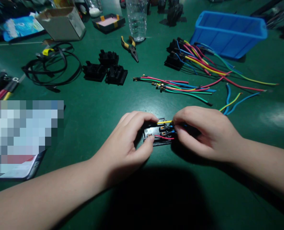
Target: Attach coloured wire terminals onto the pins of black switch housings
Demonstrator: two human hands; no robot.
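Observation:
A small black plastic socket module lies on the green table, its underside with metal terminals facing up. My left hand grips it from the left, with the fingers over its far edge and the thumb at the near terminal. From its right side run a yellow wire, a red wire and dark blue wires with black sleeves. My right hand pinches at these wires; which ones sit between the thumb and fingertips is partly hidden.
Beyond my hands lie loose crimped wires, three black modules, pliers and wired modules. A blue bin and a clear bottle stand farther back. At left are a coiled black cable and a pixelated phone.

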